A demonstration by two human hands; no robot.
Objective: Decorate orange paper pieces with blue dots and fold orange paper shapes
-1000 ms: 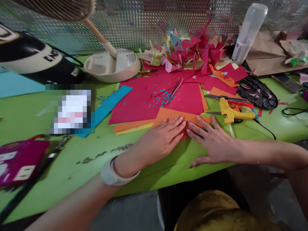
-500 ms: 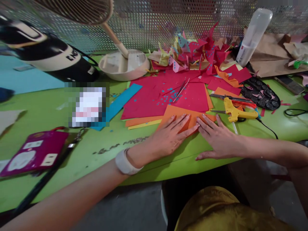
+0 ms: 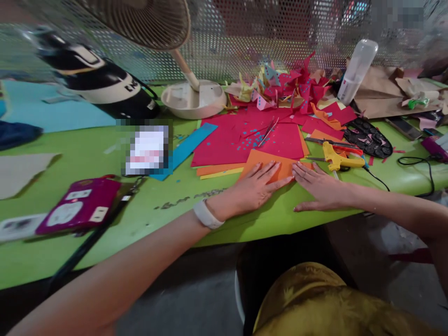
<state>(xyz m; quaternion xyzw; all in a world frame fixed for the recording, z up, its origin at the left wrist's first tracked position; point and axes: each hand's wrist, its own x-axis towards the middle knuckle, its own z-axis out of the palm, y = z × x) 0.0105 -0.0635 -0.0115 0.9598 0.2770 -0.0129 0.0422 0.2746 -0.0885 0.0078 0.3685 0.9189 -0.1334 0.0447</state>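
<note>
My left hand (image 3: 254, 189) lies flat on a sheet of orange paper (image 3: 257, 157), fingers spread and pointing away from me. Beside it my right hand (image 3: 317, 189) rests on the right part of the same sheet, its thumb stretched out over the green table. The fingertips of both hands almost meet. Behind the orange sheet is a stack of red paper (image 3: 220, 149) with small blue paper bits and a pair of tweezers (image 3: 269, 132) on top. A yellow glue gun (image 3: 338, 158) lies just beyond my right hand, near a dark cutter knife (image 3: 327, 141).
Folded paper shapes (image 3: 280, 86) are heaped at the back, by a clear bottle (image 3: 357, 70) and a brown paper bag (image 3: 380, 91). To the left stand a fan (image 3: 194, 105) and a black bottle (image 3: 115, 91). A purple pouch (image 3: 84, 205) and a blue paper strip (image 3: 189, 151) lie on the green table (image 3: 147, 242).
The view has shifted slightly, so things on the left appear farther right. Both hands stay flat on the orange paper with little visible movement.
</note>
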